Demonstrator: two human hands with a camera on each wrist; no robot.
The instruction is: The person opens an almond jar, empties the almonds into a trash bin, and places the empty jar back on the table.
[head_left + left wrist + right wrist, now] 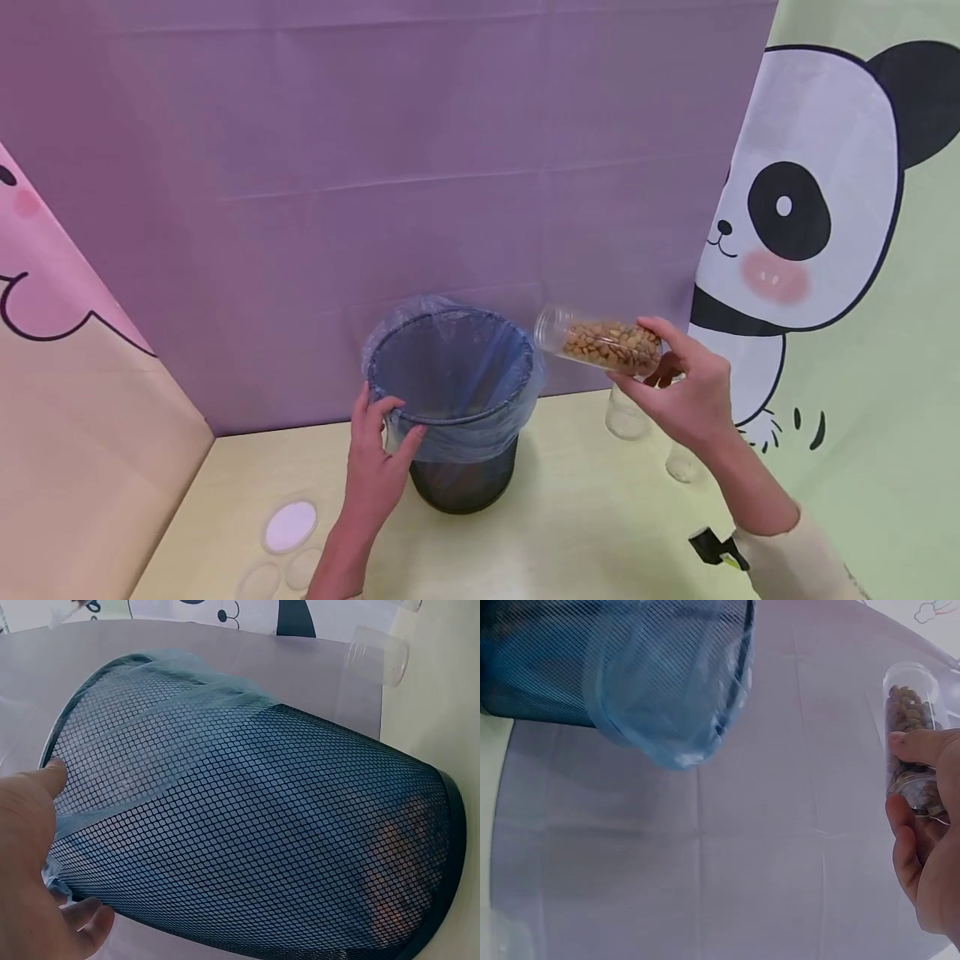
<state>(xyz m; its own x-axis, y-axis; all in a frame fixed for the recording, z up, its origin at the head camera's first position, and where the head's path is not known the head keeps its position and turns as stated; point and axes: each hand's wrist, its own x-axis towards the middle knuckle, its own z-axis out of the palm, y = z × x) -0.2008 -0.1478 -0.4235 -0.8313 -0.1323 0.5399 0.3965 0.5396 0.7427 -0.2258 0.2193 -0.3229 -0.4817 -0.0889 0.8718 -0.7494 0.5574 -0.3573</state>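
A black mesh wastebasket [463, 483] lined with a translucent blue bag [465, 442] stands upright near the back wall. My left hand [377, 475] grips its rim at the near left, thumb [52, 776] against the bag-covered edge. Right of the basket, my right hand [686, 396] holds a clear jar [553, 329] by its base end. The jar lies nearly level in the air, its lidless mouth facing the basket's rim. Small brown pellets [615, 346] fill much of it. Through the mesh, orange-brown stuff [405, 862] shows at the basket's bottom.
Behind and below the right hand, a clear jar [626, 417] and another clear container [682, 462] stand on the table. A white round lid [290, 527] and two clear discs [303, 568] lie at the front left. Purple sheeting [420, 167] hangs behind the basket.
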